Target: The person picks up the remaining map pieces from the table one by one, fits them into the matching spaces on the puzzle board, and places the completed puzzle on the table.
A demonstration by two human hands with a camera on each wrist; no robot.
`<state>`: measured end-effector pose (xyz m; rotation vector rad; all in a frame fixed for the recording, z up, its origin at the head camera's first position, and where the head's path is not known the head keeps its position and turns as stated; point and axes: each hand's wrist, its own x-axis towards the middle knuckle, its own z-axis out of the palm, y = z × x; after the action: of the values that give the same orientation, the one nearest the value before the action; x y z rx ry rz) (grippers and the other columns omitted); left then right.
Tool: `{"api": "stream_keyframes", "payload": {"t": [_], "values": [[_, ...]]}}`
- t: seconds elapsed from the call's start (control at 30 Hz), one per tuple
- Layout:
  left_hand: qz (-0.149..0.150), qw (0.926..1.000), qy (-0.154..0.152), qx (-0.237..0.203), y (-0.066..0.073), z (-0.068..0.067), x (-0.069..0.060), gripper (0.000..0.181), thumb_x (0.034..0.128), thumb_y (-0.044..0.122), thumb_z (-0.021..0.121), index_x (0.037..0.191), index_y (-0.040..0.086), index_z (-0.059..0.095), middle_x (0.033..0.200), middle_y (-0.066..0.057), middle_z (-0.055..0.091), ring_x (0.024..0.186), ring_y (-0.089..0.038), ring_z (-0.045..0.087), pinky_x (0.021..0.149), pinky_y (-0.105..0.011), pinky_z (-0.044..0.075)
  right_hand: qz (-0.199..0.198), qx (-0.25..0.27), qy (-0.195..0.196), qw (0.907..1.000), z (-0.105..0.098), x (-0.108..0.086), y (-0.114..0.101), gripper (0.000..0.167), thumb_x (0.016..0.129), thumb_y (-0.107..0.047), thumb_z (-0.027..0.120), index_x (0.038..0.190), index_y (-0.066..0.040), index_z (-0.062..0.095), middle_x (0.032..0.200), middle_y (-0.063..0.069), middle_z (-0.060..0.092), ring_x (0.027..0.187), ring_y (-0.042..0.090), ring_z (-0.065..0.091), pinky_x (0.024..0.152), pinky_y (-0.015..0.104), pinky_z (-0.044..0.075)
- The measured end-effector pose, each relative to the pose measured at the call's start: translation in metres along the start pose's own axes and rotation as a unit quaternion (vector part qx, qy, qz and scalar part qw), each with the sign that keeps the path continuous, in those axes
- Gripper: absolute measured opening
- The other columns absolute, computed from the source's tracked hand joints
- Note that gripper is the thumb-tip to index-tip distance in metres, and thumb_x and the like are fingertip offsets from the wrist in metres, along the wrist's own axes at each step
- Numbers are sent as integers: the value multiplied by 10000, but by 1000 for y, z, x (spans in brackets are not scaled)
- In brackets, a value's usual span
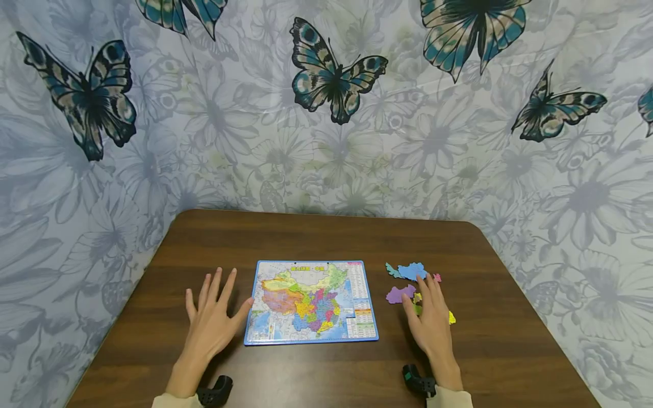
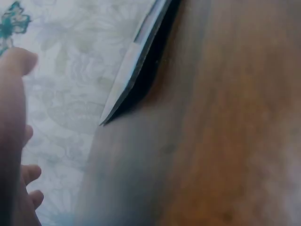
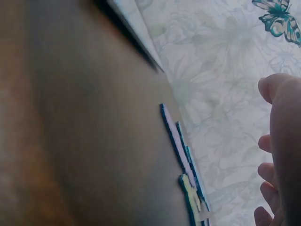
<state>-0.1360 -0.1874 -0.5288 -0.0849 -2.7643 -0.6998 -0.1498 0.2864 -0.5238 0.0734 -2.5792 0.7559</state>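
Observation:
A blue-edged map puzzle board (image 1: 311,303) lies flat on the wooden table in the head view. Beside its left edge my left hand (image 1: 209,328) is held with fingers spread, the thumb near the board's edge; whether they touch is unclear. My right hand (image 1: 432,328), fingers extended, is over the loose pieces right of the board and partly hides them. Among these are a blue piece (image 1: 411,271), a purple piece (image 1: 400,294) and a yellow piece (image 1: 452,318). In the right wrist view, the purple piece (image 3: 175,136) lies apart from the fingers (image 3: 267,143). Neither hand holds anything.
The brown table (image 1: 316,377) has rounded far corners. Behind it hangs a pale floral backdrop (image 1: 219,164) with printed butterflies (image 1: 336,79). Black devices are strapped at the left wrist (image 1: 215,391) and right wrist (image 1: 418,382).

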Motion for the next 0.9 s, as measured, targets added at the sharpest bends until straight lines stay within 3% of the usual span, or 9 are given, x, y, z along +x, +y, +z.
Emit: {"api": "stream_keyframes", "payload": {"t": [0.33, 0.6, 0.7, 0.9], "values": [[-162, 9937, -591, -943, 25, 8, 9, 872, 1017, 528, 578, 1670, 143, 145, 1678, -255, 231, 1521, -495, 238, 1206, -726, 58, 80, 401, -59, 9991, -7, 12, 0, 628, 1002, -324, 664, 1514, -13, 476, 1584, 259, 414, 1469, 492, 350, 1150, 707, 297], [-718, 9792, -943, -1646, 34, 18, 13, 904, 1007, 537, 592, 1672, 141, 124, 1704, -212, 182, 1537, -490, 197, 1183, -739, 209, 211, 536, -150, 9982, -9, 21, 1, 627, 1009, -325, 656, 1523, -24, 461, 1593, 247, 406, 1484, 531, 298, 1165, 710, 268], [-806, 9757, -987, -1780, 36, 24, 14, 917, 994, 506, 628, 1664, 105, 146, 1705, -200, 181, 1544, -466, 195, 1173, -724, 262, 236, 593, -149, 9979, -9, 24, 2, 628, 1008, -322, 660, 1526, -31, 457, 1593, 249, 404, 1481, 556, 285, 1167, 719, 257], [-735, 9769, -843, -1821, 41, 30, 16, 918, 975, 432, 679, 1642, 34, 190, 1699, -210, 191, 1548, -449, 189, 1190, -697, 264, 287, 726, -114, 9969, -5, 30, 2, 613, 1001, -280, 671, 1506, 2, 469, 1574, 261, 427, 1482, 540, 302, 1205, 681, 231]]}}
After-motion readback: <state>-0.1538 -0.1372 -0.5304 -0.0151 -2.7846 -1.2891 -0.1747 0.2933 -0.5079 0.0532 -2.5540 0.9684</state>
